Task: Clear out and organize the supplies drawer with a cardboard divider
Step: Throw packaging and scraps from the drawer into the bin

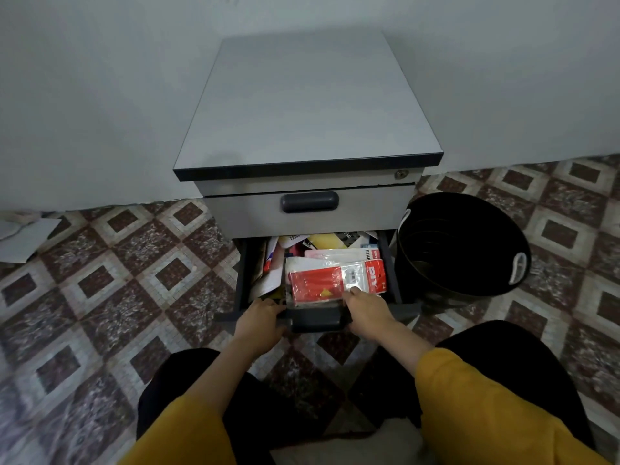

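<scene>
A grey drawer cabinet [308,105] stands against the wall with its lower drawer [242,273] pulled open. The drawer is packed with loose supplies, topped by a red and clear blister pack [328,280] and white packets behind it. My left hand [263,318] grips the drawer's front edge at its left, fingers curled over the rim. My right hand [365,305] reaches into the drawer over the front, thumb on the red pack; its fingertips are hidden. The dark drawer handle [315,318] lies between my hands.
A black waste bin [463,243] stands right of the cabinet, touching it. The upper drawer [308,209] is closed. Pale sheets of paper or card [27,236] lie on the patterned tile floor at far left. My knees in black trousers frame the bottom.
</scene>
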